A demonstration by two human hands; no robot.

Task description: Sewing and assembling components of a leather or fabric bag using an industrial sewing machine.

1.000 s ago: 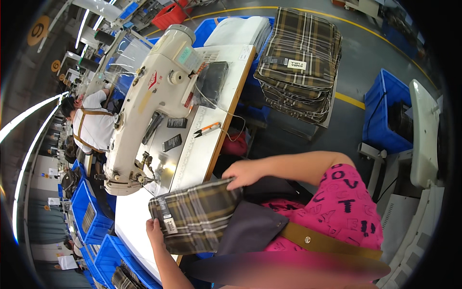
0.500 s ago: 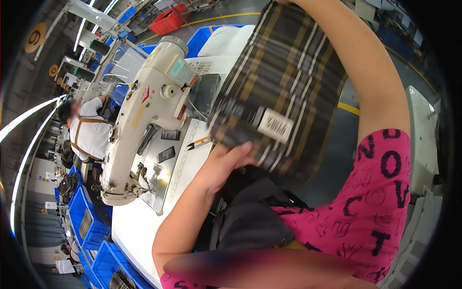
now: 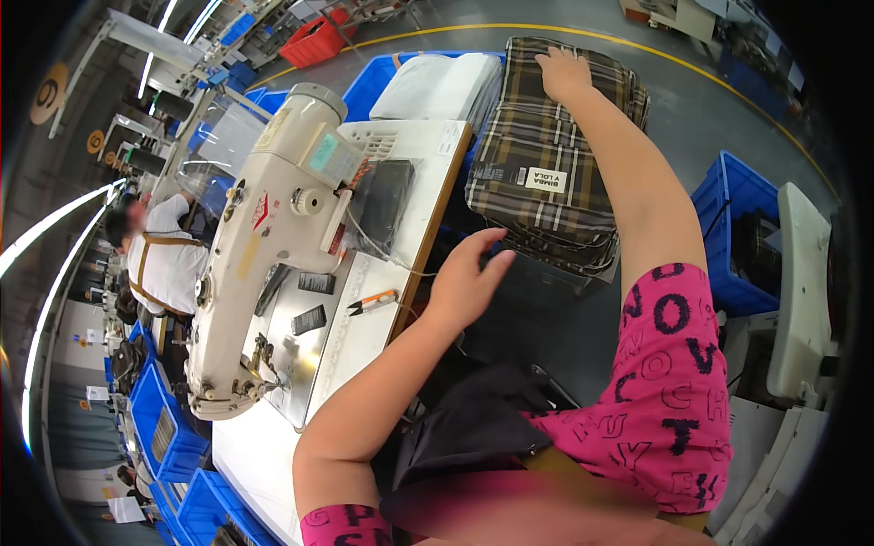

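Shifted to one o'clock, plaid cloth is seemingly settling, wanting squaring, my right fingers spread, left fingers open.

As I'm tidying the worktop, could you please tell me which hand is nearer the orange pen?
Left: the left hand is open, to the right of the orange pen and apart from it; the right hand is farther, on top of the plaid stack.
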